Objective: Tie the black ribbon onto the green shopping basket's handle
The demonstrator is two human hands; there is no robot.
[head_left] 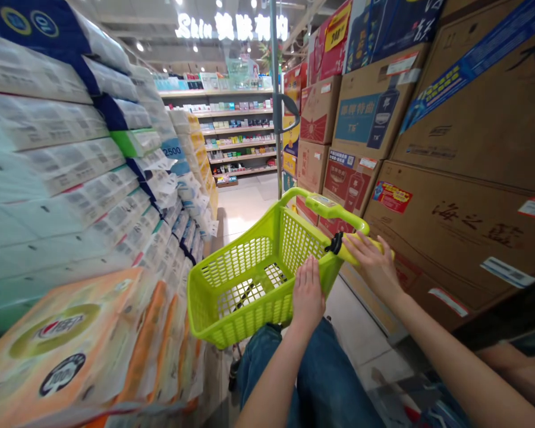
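Observation:
A lime-green shopping cart [245, 324] with a plastic lattice basket stands sideways in front of me, its basket holding no goods. My left hand [309, 291] rests over the near rim of the basket, fingers together and pointing up; its thumb is hidden. My right hand [372, 258] grips a yellow part [348, 249] at the cart's right corner, beside a black clip [335, 244]. The cart's green handle [330, 207] rises just beyond that hand and neither hand touches it.
White wrapped paper packs [49, 172] are stacked on the left, with orange packs [62, 345] nearer. Cardboard cartons [463, 232] line the right. A metal pole [275, 77] stands ahead, before goods shelves [238, 128]. Part of another person's arm [512, 374] shows at lower right.

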